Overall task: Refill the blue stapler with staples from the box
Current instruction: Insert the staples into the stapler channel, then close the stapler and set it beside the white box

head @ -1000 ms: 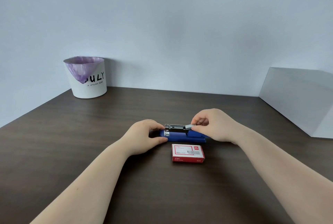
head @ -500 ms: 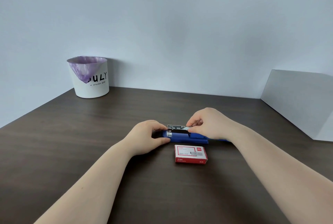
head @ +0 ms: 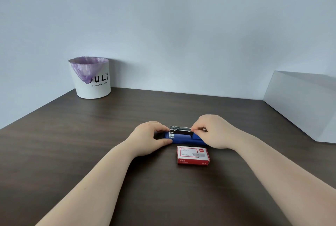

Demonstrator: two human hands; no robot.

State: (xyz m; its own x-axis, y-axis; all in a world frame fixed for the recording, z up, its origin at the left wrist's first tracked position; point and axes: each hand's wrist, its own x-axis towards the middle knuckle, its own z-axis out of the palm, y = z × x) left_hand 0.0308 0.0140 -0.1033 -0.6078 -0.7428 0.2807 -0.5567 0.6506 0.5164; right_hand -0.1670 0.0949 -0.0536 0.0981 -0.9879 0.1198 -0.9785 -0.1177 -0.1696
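The blue stapler (head: 183, 139) lies across the dark table (head: 91, 143), its metal staple channel (head: 180, 130) showing on top. My left hand (head: 151, 137) grips the stapler's left end between thumb and fingers. My right hand (head: 214, 131) is at the channel's right end, fingertips pinched on a small silvery strip of staples (head: 201, 129) that is mostly hidden by the fingers. The red and white staple box (head: 193, 155) lies closed and flat just in front of the stapler, touching neither hand.
A white bin (head: 91, 78) with a purple liner stands at the back left against the wall. A pale grey box (head: 305, 103) occupies the right side of the table.
My right hand's fingertips have shifted a little along the right end of the channel with the staple strip. My left hand keeps its hold on the stapler. The view has drifted slightly.
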